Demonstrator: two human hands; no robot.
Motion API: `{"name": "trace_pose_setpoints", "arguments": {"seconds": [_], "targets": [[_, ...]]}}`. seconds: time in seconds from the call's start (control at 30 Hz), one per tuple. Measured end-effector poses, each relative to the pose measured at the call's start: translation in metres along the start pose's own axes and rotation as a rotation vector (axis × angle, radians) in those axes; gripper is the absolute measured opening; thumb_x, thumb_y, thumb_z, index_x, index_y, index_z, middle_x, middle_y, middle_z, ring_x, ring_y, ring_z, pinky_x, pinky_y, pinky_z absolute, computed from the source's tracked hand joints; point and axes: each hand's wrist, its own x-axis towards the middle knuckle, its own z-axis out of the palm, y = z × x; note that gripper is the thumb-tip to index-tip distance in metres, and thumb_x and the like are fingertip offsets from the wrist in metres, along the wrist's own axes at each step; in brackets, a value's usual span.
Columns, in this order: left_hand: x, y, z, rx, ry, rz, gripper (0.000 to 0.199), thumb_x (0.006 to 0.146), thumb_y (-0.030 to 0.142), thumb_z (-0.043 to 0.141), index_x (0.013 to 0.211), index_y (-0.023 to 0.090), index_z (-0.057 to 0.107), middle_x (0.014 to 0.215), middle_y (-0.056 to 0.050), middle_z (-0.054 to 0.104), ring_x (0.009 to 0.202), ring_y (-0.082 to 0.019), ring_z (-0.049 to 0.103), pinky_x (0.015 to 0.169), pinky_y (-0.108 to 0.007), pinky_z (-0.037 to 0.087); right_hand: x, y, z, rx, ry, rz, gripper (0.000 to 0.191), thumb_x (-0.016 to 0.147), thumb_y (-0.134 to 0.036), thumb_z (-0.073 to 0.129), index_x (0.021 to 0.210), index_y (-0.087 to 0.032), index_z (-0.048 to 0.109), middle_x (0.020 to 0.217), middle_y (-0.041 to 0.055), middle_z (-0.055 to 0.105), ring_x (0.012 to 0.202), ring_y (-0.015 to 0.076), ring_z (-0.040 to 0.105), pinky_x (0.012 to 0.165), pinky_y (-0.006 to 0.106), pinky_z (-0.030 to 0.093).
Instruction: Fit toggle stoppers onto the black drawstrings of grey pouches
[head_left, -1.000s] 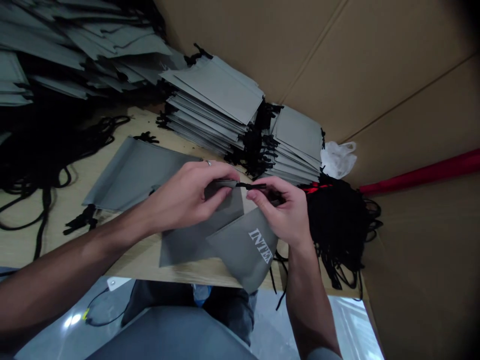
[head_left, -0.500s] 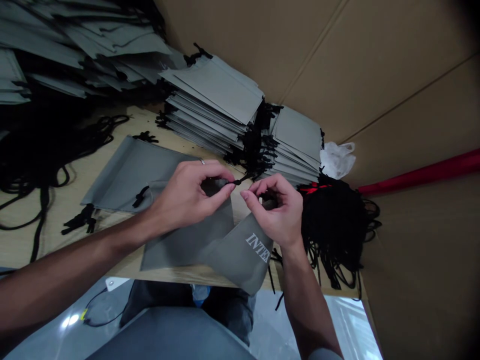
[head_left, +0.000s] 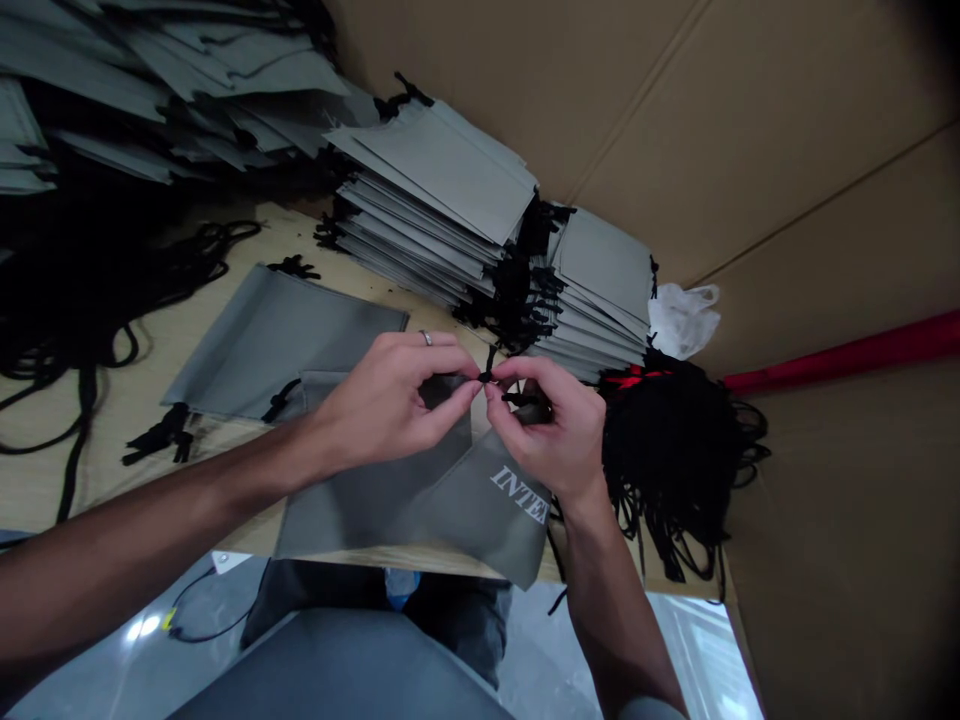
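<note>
Between my fingertips is a black drawstring cord [head_left: 487, 372] with a small knot. My left hand [head_left: 409, 390] pinches it from the left with thumb and forefinger. From the right, my right hand [head_left: 551, 415] pinches the same cord, its fingertips almost touching the left ones. Below my right hand hangs a grey drawstring pouch [head_left: 491, 510] printed "INTEX", its top edge partly hidden by that hand. Under my hands a second grey pouch [head_left: 352, 510] lies on the table, and behind my left forearm rests another flat grey pouch [head_left: 277, 345] with black cord ends at its corners.
Two stacks of grey pouches, a taller stack [head_left: 442, 190] and a smaller stack [head_left: 604, 260], stand against the cardboard wall [head_left: 810, 180]. A bundle of black cords [head_left: 675, 460] lies right, loose cords [head_left: 90, 310] left. A white plastic bag [head_left: 682, 320] sits behind.
My right hand has come up to the knot and now pinches the cord beside my left fingertips. The printed pouch has shifted slightly right.
</note>
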Motion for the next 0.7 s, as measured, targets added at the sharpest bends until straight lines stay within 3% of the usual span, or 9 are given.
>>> {"name": "trace_pose_setpoints", "arguments": {"seconds": [0.13,0.37,0.7], "targets": [[0.001,0.0,-0.001,0.045,-0.039,0.034,0.014,0.106,0.021,0.067,0.098,0.018,0.078,0.087,-0.002,0.077,0.082,-0.017,0.073,0.075,-0.03,0.056,-0.001,-0.001,-0.001,-0.016,-0.04,-0.035,0.02,0.099,-0.01,0.072,0.112,-0.024,0.077,0.098,0.0015,0.084,0.086,0.0183,0.079,0.085,0.034,0.069],[0.003,-0.001,-0.002,-0.014,-0.006,-0.01,0.011,0.107,0.021,0.068,0.105,0.022,0.079,0.092,0.001,0.083,0.08,-0.014,0.076,0.073,-0.026,0.056,-0.001,-0.001,-0.001,0.053,-0.041,0.137,0.018,0.093,-0.014,0.075,0.105,-0.027,0.079,0.095,0.0001,0.086,0.079,0.0177,0.079,0.077,0.032,0.068],[0.0,-0.01,-0.007,0.0,-0.083,0.109,0.014,0.108,0.018,0.067,0.105,0.024,0.08,0.101,-0.001,0.086,0.09,-0.016,0.081,0.086,-0.026,0.061,-0.003,0.004,-0.002,0.199,-0.084,0.283,0.013,0.093,-0.019,0.079,0.104,-0.025,0.083,0.095,0.0002,0.086,0.081,0.0169,0.08,0.079,0.03,0.067]]}}
